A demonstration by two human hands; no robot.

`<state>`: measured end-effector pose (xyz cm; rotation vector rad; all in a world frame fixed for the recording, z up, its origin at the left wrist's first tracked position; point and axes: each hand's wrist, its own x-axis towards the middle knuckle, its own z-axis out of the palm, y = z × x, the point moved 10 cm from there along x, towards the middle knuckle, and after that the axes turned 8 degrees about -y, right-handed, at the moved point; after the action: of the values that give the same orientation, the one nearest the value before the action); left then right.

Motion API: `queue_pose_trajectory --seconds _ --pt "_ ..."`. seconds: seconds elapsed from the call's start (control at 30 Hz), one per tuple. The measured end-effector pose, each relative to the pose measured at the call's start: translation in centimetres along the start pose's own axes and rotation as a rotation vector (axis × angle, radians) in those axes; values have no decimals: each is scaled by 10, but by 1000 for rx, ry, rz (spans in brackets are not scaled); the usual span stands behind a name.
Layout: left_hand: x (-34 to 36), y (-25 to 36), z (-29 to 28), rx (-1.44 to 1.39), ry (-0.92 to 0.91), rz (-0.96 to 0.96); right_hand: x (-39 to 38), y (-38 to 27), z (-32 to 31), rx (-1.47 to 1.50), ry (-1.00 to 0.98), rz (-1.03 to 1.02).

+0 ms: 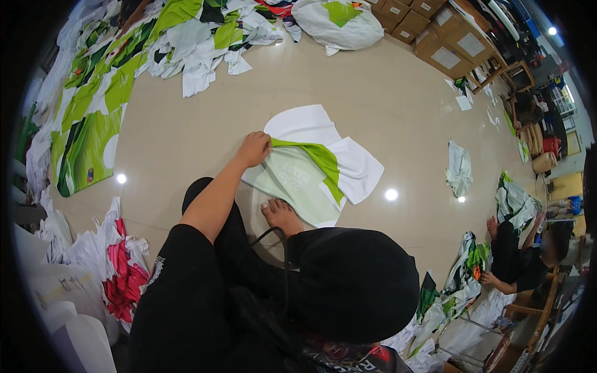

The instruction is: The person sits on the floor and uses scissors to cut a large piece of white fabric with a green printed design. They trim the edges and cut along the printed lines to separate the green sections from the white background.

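The person wears a black T-shirt (180, 304) whose short left sleeve (180, 255) carries white lettering (154, 273) along its outer side. A red and pale grey print (373, 357) marks the shirt at the lower edge. The trousers (360, 280) are plain black. A thin black cable (285, 255) curves in a loop. The left hand (254, 149) and foot (281, 214) are bare.

Illegible: lettering (302, 176) on pale cloth (280, 186), sleeve (177, 273); carton labels (471, 44).

Glossy beige floor (404, 112); bright lamp (552, 31) upper right; pale wall (582, 112), perhaps with window (564, 99).
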<state>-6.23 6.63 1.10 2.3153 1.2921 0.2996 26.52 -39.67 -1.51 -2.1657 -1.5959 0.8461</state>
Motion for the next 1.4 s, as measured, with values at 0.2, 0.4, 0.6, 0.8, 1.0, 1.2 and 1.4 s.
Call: queue_pose_trajectory --seconds 0.2,0.4,0.6,0.8,1.0,1.2,1.4 --pt "18 23 -11 -95 19 -94 173 -238 113 -430 -187 -677" --pt "1 -4 -16 25 -62 -225 154 -259 113 -438 -113 -780" --pt "17 58 -43 -213 -68 -11 165 -245 72 -389 -112 -750" --pt "-58 279 -55 -583 -215 468 144 -241 -142 175 249 -677" --pt "-63 302 -96 -725 -101 524 164 -259 -198 270 -82 -190" --pt "-46 238 -54 -662 -240 498 83 -299 -348 11 40 -264" --pt "-33 146 -106 -458 -130 352 30 -213 -542 80 665 -713"
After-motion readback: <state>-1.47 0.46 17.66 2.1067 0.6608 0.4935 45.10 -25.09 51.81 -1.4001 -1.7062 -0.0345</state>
